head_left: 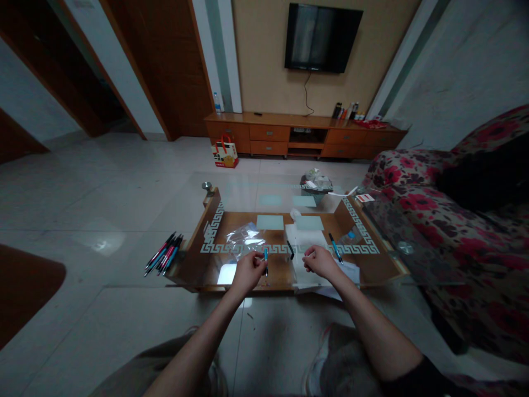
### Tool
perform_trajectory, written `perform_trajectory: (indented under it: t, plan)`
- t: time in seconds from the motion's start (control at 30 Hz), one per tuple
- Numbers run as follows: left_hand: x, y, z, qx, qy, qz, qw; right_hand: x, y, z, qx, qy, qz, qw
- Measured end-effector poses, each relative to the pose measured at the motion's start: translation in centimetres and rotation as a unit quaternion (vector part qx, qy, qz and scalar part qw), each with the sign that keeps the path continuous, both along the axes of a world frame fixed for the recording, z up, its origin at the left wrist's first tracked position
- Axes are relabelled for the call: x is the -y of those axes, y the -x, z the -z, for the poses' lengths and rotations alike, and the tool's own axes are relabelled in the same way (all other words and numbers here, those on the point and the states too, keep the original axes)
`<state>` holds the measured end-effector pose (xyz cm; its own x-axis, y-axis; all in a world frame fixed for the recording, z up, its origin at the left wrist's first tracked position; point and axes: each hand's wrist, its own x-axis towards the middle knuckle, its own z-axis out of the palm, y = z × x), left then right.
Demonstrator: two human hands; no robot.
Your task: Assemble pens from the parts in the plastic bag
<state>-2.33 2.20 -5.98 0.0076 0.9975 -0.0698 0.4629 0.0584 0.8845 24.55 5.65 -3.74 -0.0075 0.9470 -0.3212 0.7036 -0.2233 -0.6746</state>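
Note:
My left hand point(250, 270) pinches a blue pen point(266, 259), held upright over the near part of the glass table point(248, 190). To its right my right hand point(317, 260) has its fingers curled together; whatever is between the fingertips is too small to make out. A black pen part point(290, 250) lies between the two hands. Just right of my right hand rests a blue and black pen point(335, 248). A pile of several pens point(164, 254), red, blue and black, lies at the table's left end.
Clear plastic bags point(246, 238) lie beyond my left hand. A dark bowl point(316, 183) stands at the far side. White papers point(349, 273) are near the right front. A flowered sofa point(430, 193) borders the right, a TV cabinet point(268, 133) the back.

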Motion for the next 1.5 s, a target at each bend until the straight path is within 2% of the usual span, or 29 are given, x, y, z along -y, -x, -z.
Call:
perform_trajectory:
  t: [0.27,0.53,0.87,1.07,1.3,1.5]
  plan:
    - [0.4,-0.3,-1.1,-0.063,-0.061,0.030,0.996,0.1,0.1,-0.2,0.102,-0.090,-0.042,0.990]
    - [0.3,-0.3,-1.0,-0.096,-0.050,0.060,0.992,-0.3,-0.6,-1.0,0.114,-0.118,-0.014,0.986]
    - [1.3,1.2,-3.1,-0.280,-0.055,0.118,0.951,-0.1,-2.1,-2.4,0.207,-0.138,-0.040,0.968]
    - [2.2,1.9,-3.7,-0.289,-0.046,0.153,0.944,0.5,-1.3,-2.4,0.208,-0.101,-0.075,0.970]
    - [2.3,1.4,-4.3,-0.287,-0.115,0.204,0.929,0.7,-0.2,-2.0,0.210,-0.123,-0.115,0.963]
    - [2.5,1.2,-4.1,-0.303,-0.094,0.232,0.920,0.8,0.5,-2.3,0.202,-0.136,-0.151,0.958]
